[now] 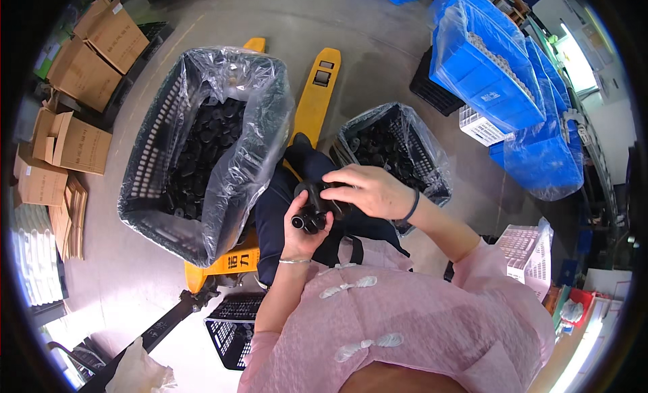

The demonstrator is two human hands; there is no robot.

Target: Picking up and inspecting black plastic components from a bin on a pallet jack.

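Two black mesh crates lined with glossy clear plastic hold matte black round parts. Above the lap, the right hand arches over, fingers curled onto small black tubular parts; the left hand grips them from below, fingers wrapped.

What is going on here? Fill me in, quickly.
A person in a pink top is working over their lap with both hands. The left hand grips a small black cylindrical plastic part, and the right hand closes over its top end. To the left stands a large black mesh crate lined with clear plastic, holding many similar black parts; a smaller lined black crate sits to the right. Both rest by a yellow pallet jack on the concrete floor.
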